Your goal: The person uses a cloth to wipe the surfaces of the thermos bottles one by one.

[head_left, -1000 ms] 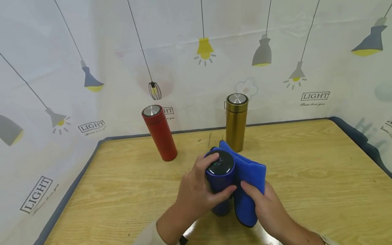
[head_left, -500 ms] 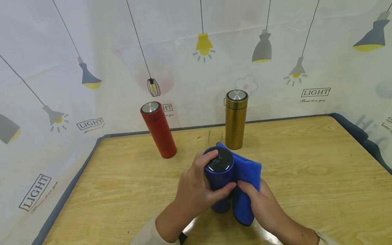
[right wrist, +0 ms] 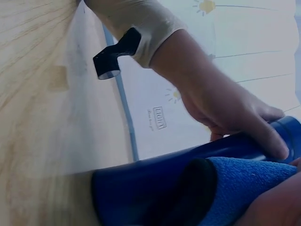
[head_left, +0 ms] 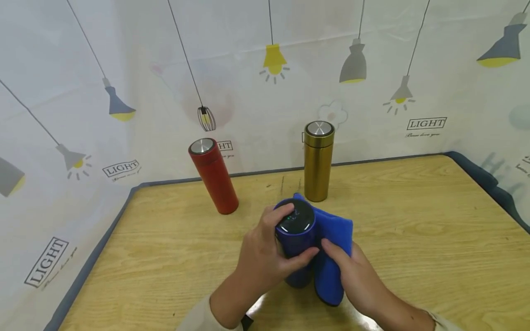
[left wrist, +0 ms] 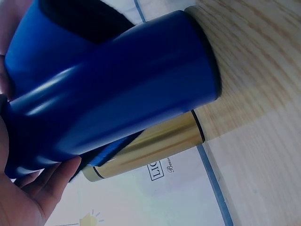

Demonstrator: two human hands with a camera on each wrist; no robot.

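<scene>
My left hand [head_left: 262,253] grips a blue thermos [head_left: 295,243] near its top. One fingertip lies on its glossy black lid, where small lit marks show, and the thumb wraps the front. My right hand [head_left: 364,285] holds a folded blue cloth [head_left: 334,230] with a dark edge, its thumb on the near face, against the thermos's right side. In the left wrist view the smooth body of the thermos [left wrist: 117,89] slants down to its dark base over the wood. Fuzzy texture shows on the cloth [right wrist: 249,188] in the right wrist view.
Behind the hands, a gold thermos [head_left: 318,170] stands upright near the table's back edge. Left of it is a red thermos [head_left: 215,179]. A white sheet printed with lamps [head_left: 273,64] rises around the wooden table [head_left: 414,239]. A black wrist mount [right wrist: 115,54] sits on the left sleeve.
The right hand and cloth have shifted slightly left, closer around the thermos. The left hand keeps its grip. The head view has tilted a little.
</scene>
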